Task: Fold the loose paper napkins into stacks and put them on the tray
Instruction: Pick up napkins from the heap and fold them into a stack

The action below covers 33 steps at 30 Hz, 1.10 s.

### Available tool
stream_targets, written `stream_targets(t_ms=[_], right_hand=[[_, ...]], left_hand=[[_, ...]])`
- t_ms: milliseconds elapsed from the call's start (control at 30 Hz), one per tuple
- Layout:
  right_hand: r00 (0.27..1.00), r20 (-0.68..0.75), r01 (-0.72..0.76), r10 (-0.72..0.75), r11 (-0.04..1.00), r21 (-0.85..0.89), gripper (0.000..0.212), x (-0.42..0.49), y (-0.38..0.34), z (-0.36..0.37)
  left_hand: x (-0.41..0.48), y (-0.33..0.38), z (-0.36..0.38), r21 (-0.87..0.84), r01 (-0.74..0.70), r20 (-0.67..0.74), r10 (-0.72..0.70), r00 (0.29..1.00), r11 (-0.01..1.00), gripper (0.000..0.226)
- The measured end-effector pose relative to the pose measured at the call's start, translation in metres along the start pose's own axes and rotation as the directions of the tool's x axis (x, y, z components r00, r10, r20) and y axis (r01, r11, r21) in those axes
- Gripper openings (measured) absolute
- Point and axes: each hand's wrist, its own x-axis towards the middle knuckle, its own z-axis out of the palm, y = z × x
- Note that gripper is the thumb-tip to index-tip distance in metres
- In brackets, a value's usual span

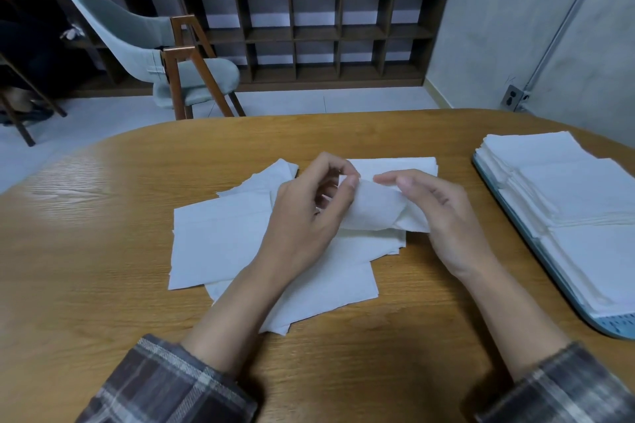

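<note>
While left hand (309, 213), right hand (443, 216) both pinch napkin (372, 211) above loose pile (223, 244), hard pull could tear thin sheet.

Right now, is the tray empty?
No, stacks of folded napkins cover most of the tray.

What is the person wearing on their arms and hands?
A checked shirt. The left sleeve and right sleeve are dark greyish-brown plaid with pale lines. The left hand and right hand are bare: no gloves, rings or watch show.
</note>
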Motion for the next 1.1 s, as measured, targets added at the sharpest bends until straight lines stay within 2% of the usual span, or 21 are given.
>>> stream_targets(t_ms=[67, 200, 267, 333, 467, 567, 667, 800, 933, 1100], right_hand=[[0.999, 0.041, 0.005, -0.007, 1.000, 0.029, 0.024, -0.003, -0.004, 0.003], [0.998, 0.061, -0.001, 0.000, 1.000, 0.020, 0.009, -0.004, -0.004, 0.007], [0.999, 0.030, -0.016, 0.015, 0.999, 0.032, 0.006, -0.003, -0.002, 0.006], [0.999, -0.027, -0.040, 0.042, 0.996, 0.073, 0.005, -0.002, -0.001, 0.005], [0.980, -0.174, -0.073, 0.098, 0.987, 0.146, 0.007, 0.002, 0.002, 0.001], [0.960, -0.211, -0.128, 0.185, 0.958, 0.257, 0.011, 0.004, 0.005, -0.003], [0.957, -0.183, -0.171, 0.224, 0.949, 0.264, 0.015, 0.004, 0.007, -0.003], [0.959, -0.124, -0.209, 0.253, 0.935, 0.285, 0.014, 0.003, 0.005, -0.002], [0.967, -0.029, -0.231, 0.255, 0.915, 0.330, 0.026, 0.002, 0.001, 0.000], [0.974, 0.095, -0.226, 0.206, 0.920, 0.320, 0.042, 0.000, -0.002, 0.002]], left_hand=[[0.001, 0.001, -0.001, -0.038, 0.017, -0.052, -0.019, 0.998, 0.999, 0.008], [0.003, 0.000, -0.001, -0.070, 0.037, -0.085, -0.043, 0.995, 0.997, 0.004], [0.003, 0.000, -0.001, -0.098, 0.075, -0.062, -0.082, 0.995, 0.992, 0.007], [0.002, 0.001, -0.001, -0.117, 0.125, -0.008, -0.127, 0.992, 0.985, 0.020], [0.003, -0.005, -0.004, -0.021, 0.190, 0.049, -0.189, 0.981, 0.982, 0.038], [0.006, -0.006, -0.008, -0.057, 0.247, 0.079, -0.242, 0.967, 0.967, 0.043], [0.008, -0.007, -0.013, -0.121, 0.256, -0.017, -0.260, 0.966, 0.959, 0.042], [0.011, -0.011, -0.020, -0.110, 0.238, -0.134, -0.251, 0.959, 0.965, 0.042], [0.013, -0.008, -0.022, -0.157, 0.229, -0.105, -0.247, 0.963, 0.961, 0.041], [0.012, -0.007, -0.020, -0.114, 0.218, -0.048, -0.225, 0.973, 0.969, 0.041]])
